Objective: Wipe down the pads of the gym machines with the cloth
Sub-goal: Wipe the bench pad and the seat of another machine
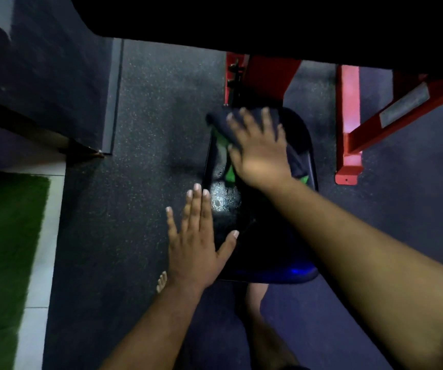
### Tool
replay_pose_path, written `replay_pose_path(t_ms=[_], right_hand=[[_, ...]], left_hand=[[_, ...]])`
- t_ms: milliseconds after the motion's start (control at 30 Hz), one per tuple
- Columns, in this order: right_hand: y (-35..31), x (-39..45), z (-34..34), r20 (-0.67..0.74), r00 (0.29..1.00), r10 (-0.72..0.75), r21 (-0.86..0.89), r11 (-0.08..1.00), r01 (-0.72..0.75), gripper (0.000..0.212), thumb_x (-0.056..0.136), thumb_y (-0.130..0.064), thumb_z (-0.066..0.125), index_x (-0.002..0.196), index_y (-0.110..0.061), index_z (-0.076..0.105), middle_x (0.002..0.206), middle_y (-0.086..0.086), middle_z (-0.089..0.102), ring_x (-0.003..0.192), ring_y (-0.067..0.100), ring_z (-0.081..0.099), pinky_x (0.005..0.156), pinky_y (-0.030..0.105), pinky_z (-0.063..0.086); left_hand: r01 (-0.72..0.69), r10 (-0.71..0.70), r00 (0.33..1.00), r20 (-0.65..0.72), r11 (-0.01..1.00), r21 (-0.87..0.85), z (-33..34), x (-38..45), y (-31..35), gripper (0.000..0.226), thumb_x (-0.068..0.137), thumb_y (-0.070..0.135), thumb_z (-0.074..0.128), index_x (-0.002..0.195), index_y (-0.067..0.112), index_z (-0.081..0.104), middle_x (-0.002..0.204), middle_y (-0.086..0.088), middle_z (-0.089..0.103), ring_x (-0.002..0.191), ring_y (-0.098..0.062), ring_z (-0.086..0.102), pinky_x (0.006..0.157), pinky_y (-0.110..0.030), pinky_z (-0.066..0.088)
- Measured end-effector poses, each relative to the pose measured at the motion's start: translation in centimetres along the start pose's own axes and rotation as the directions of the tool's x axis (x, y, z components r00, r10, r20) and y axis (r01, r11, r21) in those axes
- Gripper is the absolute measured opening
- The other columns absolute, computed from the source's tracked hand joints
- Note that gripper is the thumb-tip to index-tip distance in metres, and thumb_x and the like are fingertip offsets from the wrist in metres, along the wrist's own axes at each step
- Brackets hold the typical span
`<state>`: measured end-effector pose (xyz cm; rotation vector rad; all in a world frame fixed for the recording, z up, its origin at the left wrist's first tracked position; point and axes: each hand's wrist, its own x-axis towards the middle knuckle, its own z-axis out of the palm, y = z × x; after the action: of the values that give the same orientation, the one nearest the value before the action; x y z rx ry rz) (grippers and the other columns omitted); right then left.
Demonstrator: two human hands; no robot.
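Note:
A black seat pad (265, 236) of a red-framed gym machine lies below me, shiny and wet near its middle. My right hand (259, 148) presses flat, fingers spread, on a dark cloth (221, 121) with green patches at the pad's far end. The hand is blurred. My left hand (196, 241) rests flat with straight fingers on the pad's left edge, thumb lying on the pad's top.
The red machine frame (348, 121) stands at the far right and behind the pad. Speckled rubber floor (145, 129) spreads to the left. A green turf strip (4, 249) with a white border runs along the far left. My bare foot (161, 281) shows below the left hand.

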<state>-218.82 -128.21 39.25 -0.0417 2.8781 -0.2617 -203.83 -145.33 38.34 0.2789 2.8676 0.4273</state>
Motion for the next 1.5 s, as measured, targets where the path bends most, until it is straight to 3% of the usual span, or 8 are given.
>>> replay_pose_path(t_ms=[133,367,533,767,967,1067,1200,1500], right_hand=[[0.2,-5.1,0.4,0.128,0.943,-0.308,-0.039,0.948,0.315,0.065,0.094,-0.054,0.033,0.158,-0.042,0.025,0.170,-0.007,0.018,0.157,0.032,0.006,0.120,0.064,0.013],[-3.2,5.9,-0.7,0.051,0.998,-0.031,-0.081,0.996,0.035,0.052,0.096,-0.050,0.043,0.145,-0.034,0.050,0.154,0.002,0.043,0.150,0.035,0.024,0.121,0.064,0.008],[-5.0,-5.6,0.8,0.133,0.917,-0.376,-0.071,0.919,0.387,0.059,0.085,-0.053,0.040,0.139,-0.038,0.059,0.158,-0.003,0.043,0.156,0.032,0.016,0.122,0.062,0.007],[-0.2,-20.0,3.4,0.089,0.900,-0.426,-0.128,0.891,0.435,0.069,0.093,-0.054,0.053,0.157,-0.041,0.030,0.168,-0.005,0.026,0.156,0.031,0.020,0.120,0.060,0.021],[-1.1,-19.1,3.4,-0.024,0.999,-0.033,-0.116,0.993,0.030,0.069,0.093,-0.055,0.040,0.158,-0.035,0.031,0.169,0.001,0.022,0.156,0.036,0.013,0.120,0.068,0.011],[-6.2,-17.2,4.1,0.013,0.984,-0.176,-0.041,0.983,0.176,0.068,0.094,-0.055,0.040,0.158,-0.034,0.033,0.169,-0.001,0.021,0.157,0.037,0.009,0.121,0.064,0.007],[-0.9,-18.5,3.7,0.032,0.945,-0.325,-0.088,0.941,0.327,0.067,0.096,-0.056,0.048,0.158,-0.039,0.030,0.169,-0.003,0.021,0.157,0.031,0.014,0.121,0.062,0.016],[6.2,-14.1,1.8,0.015,0.944,0.330,0.226,0.918,-0.325,0.065,0.100,-0.055,0.042,0.160,-0.043,0.020,0.172,-0.007,0.002,0.157,0.033,-0.001,0.114,0.072,0.022]], left_hand=[[0.062,-0.062,0.998,-0.021,0.998,0.000,-0.2,-0.9,0.0,0.100,0.095,0.070,0.033,0.161,0.007,-0.008,0.171,-0.012,-0.008,0.158,-0.028,0.001,0.122,-0.066,0.011],[0.051,-0.053,0.996,-0.066,0.998,-0.039,0.6,-1.0,-0.3,0.104,0.094,0.077,0.029,0.161,0.006,-0.007,0.170,-0.011,-0.012,0.158,-0.024,-0.004,0.123,-0.064,0.003],[0.030,-0.098,0.977,-0.190,0.944,-0.330,-1.3,-2.2,-1.5,0.091,0.099,0.072,0.022,0.161,0.007,0.006,0.171,-0.012,0.001,0.158,-0.024,0.006,0.125,-0.061,0.006],[0.078,-0.095,0.995,-0.026,0.923,-0.376,-2.6,-2.4,-4.3,0.079,0.101,0.068,0.018,0.163,0.018,0.017,0.172,0.000,0.004,0.158,-0.015,0.006,0.126,-0.055,0.007],[0.067,-0.082,0.996,-0.017,0.896,-0.439,-1.8,-1.8,-4.1,0.073,0.103,0.060,0.023,0.163,0.019,0.018,0.172,0.002,0.004,0.157,-0.011,0.007,0.127,-0.047,0.006],[0.095,-0.152,0.986,-0.071,0.856,-0.508,-1.6,-2.4,-3.9,0.068,0.103,0.049,0.028,0.162,0.016,0.019,0.171,0.001,0.008,0.156,-0.003,0.006,0.127,-0.050,0.010],[0.127,-0.129,0.991,0.026,0.887,-0.445,-1.4,-2.8,-3.4,0.071,0.102,0.053,0.024,0.163,0.017,0.014,0.172,0.001,0.003,0.155,-0.003,0.001,0.127,-0.052,0.009],[-0.053,0.057,0.998,0.025,0.990,-0.130,-0.4,1.9,2.6,0.077,0.100,0.057,0.028,0.163,0.014,0.014,0.172,-0.006,0.000,0.158,-0.022,0.001,0.125,-0.060,0.004]])
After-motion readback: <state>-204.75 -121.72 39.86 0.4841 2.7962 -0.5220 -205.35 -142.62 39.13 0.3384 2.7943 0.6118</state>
